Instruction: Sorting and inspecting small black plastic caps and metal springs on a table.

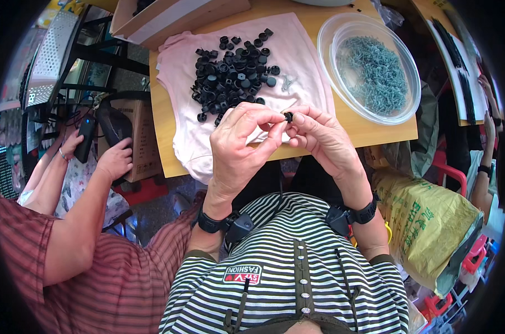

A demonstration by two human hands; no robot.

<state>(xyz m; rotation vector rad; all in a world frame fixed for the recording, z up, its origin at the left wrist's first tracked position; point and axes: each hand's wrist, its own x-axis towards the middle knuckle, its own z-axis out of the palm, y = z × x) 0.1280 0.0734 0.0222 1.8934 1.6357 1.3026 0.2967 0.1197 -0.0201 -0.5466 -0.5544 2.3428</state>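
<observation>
A small black plastic cap (pixel 288 117) is held between my two hands above the near edge of the table. My left hand (pixel 244 133) pinches it from the left with thumb and forefinger. From the right, my right hand (pixel 322 133) grips it with thumb and curled fingers. Just beyond lies a loose heap of black plastic caps (pixel 233 75) on a pale pink cloth (pixel 297 47). A few small screws (pixel 288 82) rest on the cloth to the right of the heap. A round clear plastic tub (pixel 326 42) holds many grey screws (pixel 375 75).
The wooden table (pixel 166 139) has a cardboard box (pixel 174 22) at its far left. To my left sits a person in a striped red shirt (pixel 96 267), hands on a dark object. A yellow woven sack (pixel 425 217) stands at my right. Another person's hand (pixel 489 125) shows at far right.
</observation>
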